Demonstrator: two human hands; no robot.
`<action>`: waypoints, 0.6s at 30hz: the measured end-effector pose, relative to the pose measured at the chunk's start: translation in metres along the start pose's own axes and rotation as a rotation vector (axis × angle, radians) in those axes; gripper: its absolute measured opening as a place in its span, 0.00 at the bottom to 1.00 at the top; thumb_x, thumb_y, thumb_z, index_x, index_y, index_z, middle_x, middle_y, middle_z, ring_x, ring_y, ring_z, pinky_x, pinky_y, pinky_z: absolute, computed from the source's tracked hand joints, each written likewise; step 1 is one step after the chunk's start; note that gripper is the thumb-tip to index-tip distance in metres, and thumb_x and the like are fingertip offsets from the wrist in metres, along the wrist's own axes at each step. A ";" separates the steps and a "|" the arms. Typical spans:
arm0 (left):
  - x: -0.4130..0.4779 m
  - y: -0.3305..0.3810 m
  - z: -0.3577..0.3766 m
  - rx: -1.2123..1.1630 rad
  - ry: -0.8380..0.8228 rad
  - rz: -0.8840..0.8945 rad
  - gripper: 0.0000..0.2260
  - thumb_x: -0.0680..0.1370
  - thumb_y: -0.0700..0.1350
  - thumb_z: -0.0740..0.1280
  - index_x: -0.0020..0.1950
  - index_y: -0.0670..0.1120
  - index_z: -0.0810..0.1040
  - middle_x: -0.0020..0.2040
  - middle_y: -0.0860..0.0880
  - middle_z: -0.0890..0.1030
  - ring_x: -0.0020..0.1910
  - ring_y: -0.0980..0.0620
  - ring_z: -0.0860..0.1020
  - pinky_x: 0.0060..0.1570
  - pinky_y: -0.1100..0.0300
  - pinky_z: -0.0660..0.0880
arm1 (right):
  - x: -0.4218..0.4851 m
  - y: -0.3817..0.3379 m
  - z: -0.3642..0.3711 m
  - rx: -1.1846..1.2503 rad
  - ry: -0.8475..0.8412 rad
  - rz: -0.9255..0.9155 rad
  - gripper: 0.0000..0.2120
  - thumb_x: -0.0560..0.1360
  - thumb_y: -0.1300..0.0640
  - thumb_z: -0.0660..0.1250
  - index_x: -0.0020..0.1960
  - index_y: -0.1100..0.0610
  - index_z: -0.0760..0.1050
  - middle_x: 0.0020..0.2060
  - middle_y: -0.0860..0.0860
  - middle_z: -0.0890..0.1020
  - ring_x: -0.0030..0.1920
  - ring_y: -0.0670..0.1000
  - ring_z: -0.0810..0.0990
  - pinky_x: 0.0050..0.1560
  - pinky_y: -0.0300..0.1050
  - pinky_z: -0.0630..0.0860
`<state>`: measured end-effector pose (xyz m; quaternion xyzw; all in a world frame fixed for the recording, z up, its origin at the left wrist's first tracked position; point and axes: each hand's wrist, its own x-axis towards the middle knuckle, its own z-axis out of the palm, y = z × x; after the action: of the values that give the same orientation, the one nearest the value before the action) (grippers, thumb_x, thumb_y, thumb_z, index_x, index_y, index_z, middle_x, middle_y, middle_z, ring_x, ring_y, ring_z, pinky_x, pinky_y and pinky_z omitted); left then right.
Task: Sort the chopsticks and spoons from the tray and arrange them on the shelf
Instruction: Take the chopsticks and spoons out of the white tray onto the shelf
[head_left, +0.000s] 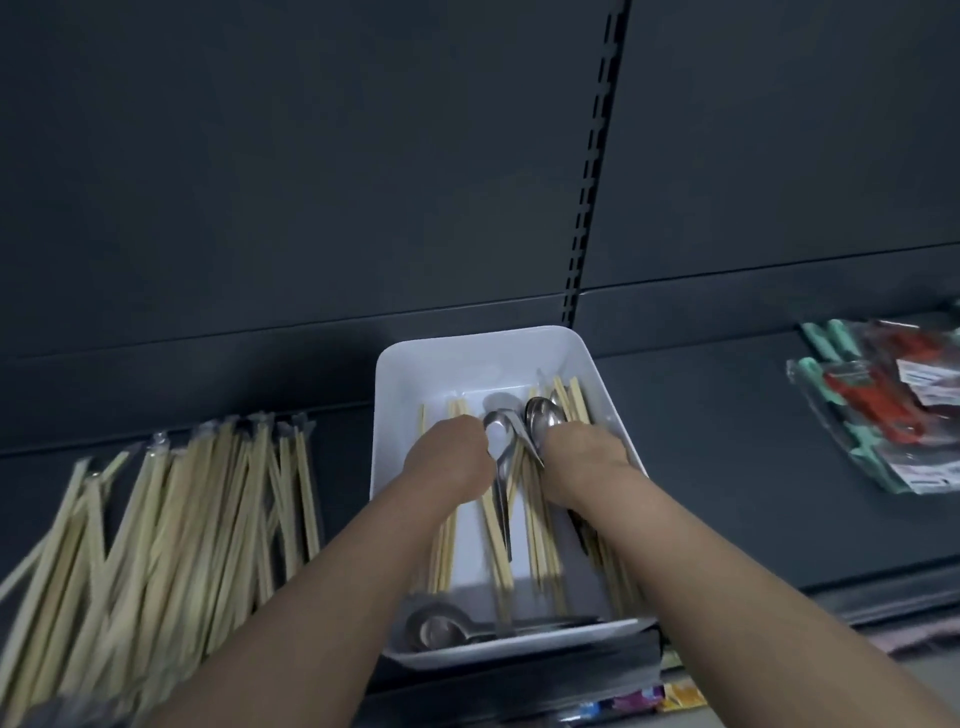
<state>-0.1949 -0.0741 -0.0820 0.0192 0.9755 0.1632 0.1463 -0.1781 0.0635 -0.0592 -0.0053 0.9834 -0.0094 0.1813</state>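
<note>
While pale wooden chopsticks (171, 519) are lying on the dark shelf (701, 441), the left hand (449, 457) is pinching a steel spoon (498, 423) in the still-laden white tray (384, 395), the right hand (582, 462) hiding its fingers.

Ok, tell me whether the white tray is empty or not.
Not empty: the white tray holds loose chopsticks and metal spoons.

At three o'clock, clear plastic packs (883, 410) of teal-handled and red tools, overlapping, white paper labels on some. At twelve o'clock, dark grey back panel (311, 156), split by a slotted upright rail (592, 171) running top to bottom. At six o'clock, low down, purple and yellow packets (660, 699), blurred.
</note>
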 end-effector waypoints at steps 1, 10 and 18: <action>0.000 0.002 0.002 -0.009 0.018 -0.016 0.09 0.77 0.43 0.64 0.55 0.44 0.78 0.53 0.47 0.80 0.50 0.47 0.78 0.45 0.57 0.74 | 0.000 0.000 0.001 -0.011 0.003 -0.019 0.17 0.76 0.63 0.60 0.65 0.59 0.69 0.60 0.56 0.76 0.60 0.57 0.76 0.53 0.47 0.74; 0.000 0.011 0.008 0.076 0.054 -0.093 0.16 0.72 0.48 0.71 0.53 0.47 0.67 0.49 0.49 0.75 0.49 0.46 0.76 0.41 0.56 0.69 | 0.002 0.010 0.007 0.079 0.021 -0.113 0.15 0.77 0.60 0.62 0.64 0.60 0.70 0.61 0.57 0.74 0.60 0.58 0.76 0.53 0.47 0.73; 0.008 0.000 0.013 0.048 0.149 -0.078 0.15 0.76 0.48 0.67 0.60 0.47 0.69 0.57 0.46 0.73 0.53 0.43 0.76 0.42 0.55 0.68 | 0.003 0.010 0.012 0.117 0.086 -0.083 0.16 0.76 0.54 0.65 0.62 0.56 0.69 0.58 0.54 0.76 0.57 0.57 0.78 0.48 0.45 0.72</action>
<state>-0.1984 -0.0689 -0.0962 -0.0277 0.9873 0.1349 0.0791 -0.1770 0.0730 -0.0715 -0.0352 0.9869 -0.0748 0.1385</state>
